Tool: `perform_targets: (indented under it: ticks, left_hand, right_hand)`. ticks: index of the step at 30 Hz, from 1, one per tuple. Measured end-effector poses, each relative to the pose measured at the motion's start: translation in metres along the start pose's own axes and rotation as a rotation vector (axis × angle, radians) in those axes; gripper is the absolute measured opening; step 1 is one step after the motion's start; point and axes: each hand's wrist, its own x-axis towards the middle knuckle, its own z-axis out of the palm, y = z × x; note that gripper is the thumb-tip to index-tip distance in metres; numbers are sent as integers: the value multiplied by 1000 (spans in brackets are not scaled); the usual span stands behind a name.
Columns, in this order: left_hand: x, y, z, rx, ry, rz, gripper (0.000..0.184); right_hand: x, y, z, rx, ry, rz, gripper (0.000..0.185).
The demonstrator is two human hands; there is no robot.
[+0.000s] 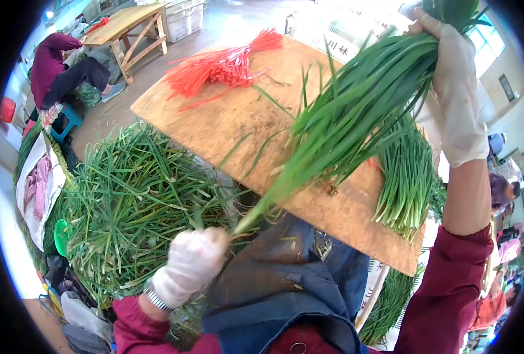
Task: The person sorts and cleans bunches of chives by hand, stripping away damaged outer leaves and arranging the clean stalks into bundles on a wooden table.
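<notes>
My right hand (454, 88), in a thin whitish glove, is raised at the upper right and closed around a bunch of garlic chives (356, 124). The bunch slants down to the left, its pale stem ends narrowing toward my lap. Close to those ends is my left hand (194, 259), gloved and slightly blurred, with its fingers curled closed. A thin strand shows beside its fingertips, but what lies inside the fist is hidden. Another bunch of chives (405, 183) lies on the wooden board (215, 133), stems toward me.
Red plastic ties (226, 68) lie in a bundle on the board's far side. A large heap of loose chives (138, 206) is at my left. White crates (339, 29) stand beyond the board. A person (55, 65) sits by a wooden table (120, 26); other people are at far right.
</notes>
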Motion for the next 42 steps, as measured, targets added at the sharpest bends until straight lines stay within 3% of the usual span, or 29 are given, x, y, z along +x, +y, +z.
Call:
perform_targets:
  ticks: [2, 4, 5, 9, 12, 16, 19, 21, 22, 24, 26, 27, 28, 30, 32, 35, 36, 38, 40, 41, 42]
  left_hand:
    - [-53, -25, 13, 215, -451, -184, 14]
    - [-87, -48, 16, 306, -598, -356, 15]
    - [-90, -48, 16, 244, -494, -446, 34]
    - [3, -1, 1, -69, 130, -243, 76]
    - [76, 29, 25, -240, 247, -285, 104]
    - [146, 51, 86, -159, 340, -422, 114]
    - [155, 50, 88, -151, 317, -459, 97]
    - [154, 37, 103, -64, 298, -384, 73]
    - [151, 27, 102, -16, 293, -350, 61]
    - [123, 11, 88, -230, 318, -321, 31]
    - [81, -16, 67, -367, 575, -230, 24]
    - [59, -26, 43, -429, 576, -253, 23]
    - [36, -32, 16, -489, 577, -277, 21]
    - [-6, -41, -25, -710, 552, -506, 16]
    - [-43, -54, -45, -759, 443, -618, 14]
    - [-68, -60, -50, -388, 320, -623, 10]
    - [-82, -70, -46, -281, 316, -606, 11]
    - [-108, -81, -57, -273, 425, -819, 16]
    - [-137, -105, -52, -175, 632, -781, 21]
    - [-151, -118, -54, -24, 539, -930, 18]
    - [-156, -122, -57, 132, 440, -1071, 16]
  right_hand:
    - [7, 1, -7, 38, -34, -9, 21]
    - [4, -1, -7, 52, 30, 57, 16]
    - [9, 2, -12, 12, 53, 84, 17]
    - [5, -3, -9, -40, 55, 134, 18]
    - [-6, -8, -6, 5, 35, 105, 18]
    - [-8, -11, -2, 85, 131, 109, 17]
    - [-10, -11, -4, 172, 169, 114, 15]
    - [-6, -14, -1, 256, 163, 156, 15]
    - [1, -11, -7, 314, 17, 113, 15]
    - [23, 0, -31, 422, -273, 27, 16]
    - [8, -18, -17, 57, -204, -145, 17]
    - [-35, -31, 19, -205, -122, -349, 15]
    - [-43, -31, 23, -179, -174, -368, 17]
    - [-40, -10, 19, -23, -328, -235, 21]
    - [-43, 33, 25, -5, -334, -101, 23]
    - [-54, 129, 30, 27, -207, 168, 24]
    - [-56, 154, 22, 132, -108, 345, 25]
    - [-67, 192, 2, 364, 181, 700, 24]
    - [-75, 205, -19, 484, 242, 716, 22]
    - [-74, 209, -34, 397, 157, 752, 21]
    - [-69, 214, -33, 633, 269, 782, 23]
